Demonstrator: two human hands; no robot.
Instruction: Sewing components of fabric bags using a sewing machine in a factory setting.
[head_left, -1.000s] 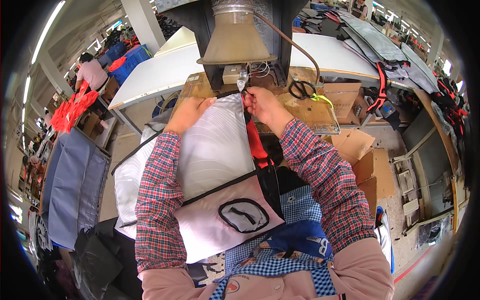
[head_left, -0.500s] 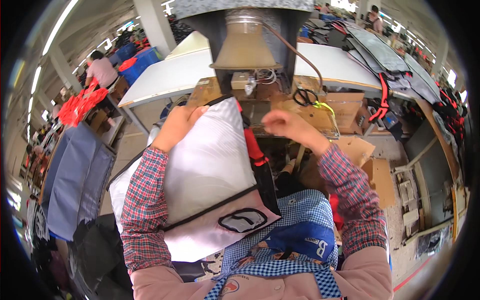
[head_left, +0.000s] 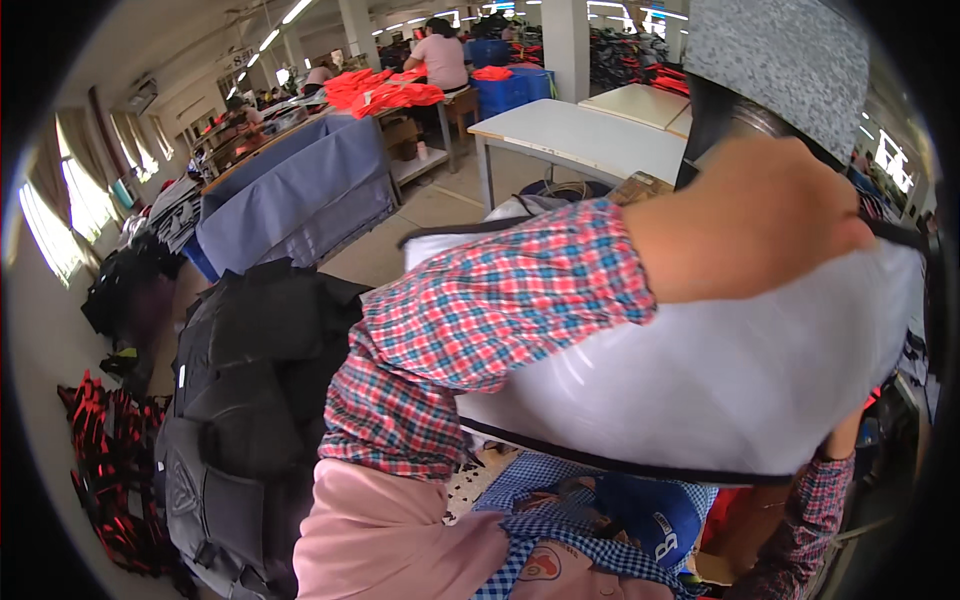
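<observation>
A large white fabric panel (head_left: 700,370) with black edging stretches in front of my lap, raised and bulging. My left hand (head_left: 760,220), slightly blurred, is closed at its upper edge with the knuckles up. The plaid sleeve of my left arm crosses over the panel's left part. At the panel's lower right corner, my right hand (head_left: 845,436) shows only in part. Its fingers are hidden behind the white fabric, so their hold does not show.
A heap of black padded pieces (head_left: 250,400) lies at my left. Beyond stand a grey-blue fabric-sided bin (head_left: 300,190) and a pale table (head_left: 590,135). A person in pink (head_left: 442,58) sits near orange-red fabric (head_left: 380,92). A grey speckled machine housing (head_left: 785,60) rises at the upper right.
The view has swung left. My left hand has carried the panel's upper edge rightward and up close. My right hand, formerly apart beside the panel, is now partly behind its lower right corner.
</observation>
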